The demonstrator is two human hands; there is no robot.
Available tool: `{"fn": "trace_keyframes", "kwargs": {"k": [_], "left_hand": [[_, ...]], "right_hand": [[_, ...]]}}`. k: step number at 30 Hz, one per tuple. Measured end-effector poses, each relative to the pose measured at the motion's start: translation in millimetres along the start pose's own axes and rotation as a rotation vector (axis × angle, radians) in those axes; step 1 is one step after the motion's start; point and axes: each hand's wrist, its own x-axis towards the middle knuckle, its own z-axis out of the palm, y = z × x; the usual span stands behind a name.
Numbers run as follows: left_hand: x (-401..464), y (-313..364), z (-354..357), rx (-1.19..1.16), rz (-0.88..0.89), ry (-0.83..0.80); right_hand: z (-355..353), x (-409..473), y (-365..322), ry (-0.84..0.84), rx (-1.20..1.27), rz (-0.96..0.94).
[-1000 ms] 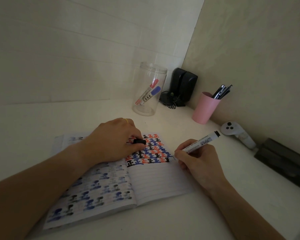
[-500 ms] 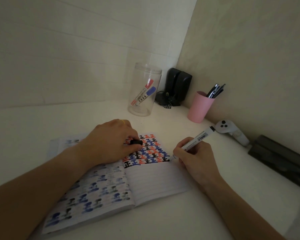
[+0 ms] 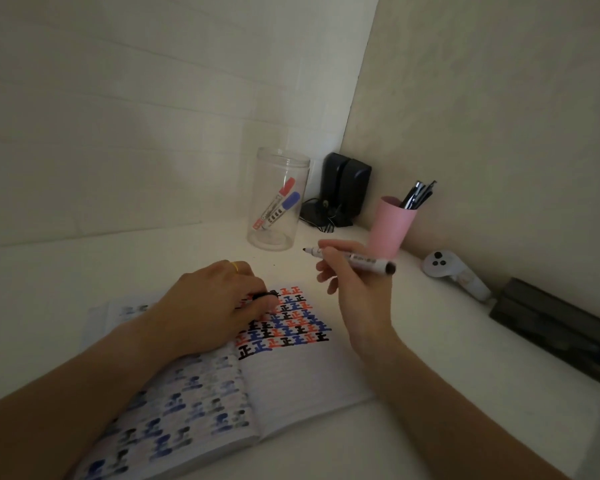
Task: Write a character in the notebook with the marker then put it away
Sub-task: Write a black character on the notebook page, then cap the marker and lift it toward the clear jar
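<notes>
An open lined notebook (image 3: 302,379) lies on the white desk, its right page half filled with rows of black, red and blue characters. My left hand (image 3: 208,306) rests on the notebook's spine area and pinches the black marker cap (image 3: 262,296) in its fingertips. My right hand (image 3: 354,285) is lifted above the notebook's top right corner and holds the uncapped black marker (image 3: 352,258) almost level, nib pointing left toward the jar. A clear plastic jar (image 3: 278,199) stands behind, with a red and a blue marker leaning inside.
Two black speakers (image 3: 345,188) with cables sit in the corner. A pink cup (image 3: 390,226) holding pens stands by the right wall, then a white controller (image 3: 454,271) and a dark box (image 3: 555,327). Walls close the back and right.
My right hand has lifted the marker off the page and swung it, so the nib now points left and up instead of down at the paper. The left hand stays put.
</notes>
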Motion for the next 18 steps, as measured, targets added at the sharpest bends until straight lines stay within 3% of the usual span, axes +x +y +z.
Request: {"fn": "trace_keyframes", "kwargs": {"k": [3,6,9,13,18], "left_hand": [[-3,-1,3,0.0,-0.03,0.015],[-3,0,0,-0.018,-0.062,0.077],[-2,3,-4,-0.057,-0.085,0.117],[-1,4,-4,-0.088,-0.057,0.166],[0,7,-3,-0.107,-0.049,0.182]], "right_hand": [[-1,-6,13,0.03,-0.052,-0.145],[-2,-3,11,0.033,-0.079,-0.164],[-1,-2,9,0.039,-0.02,-0.065],[-7,-1,9,-0.016,0.265,0.179],[-11,-1,5,-0.103,0.4,0.22]]}}
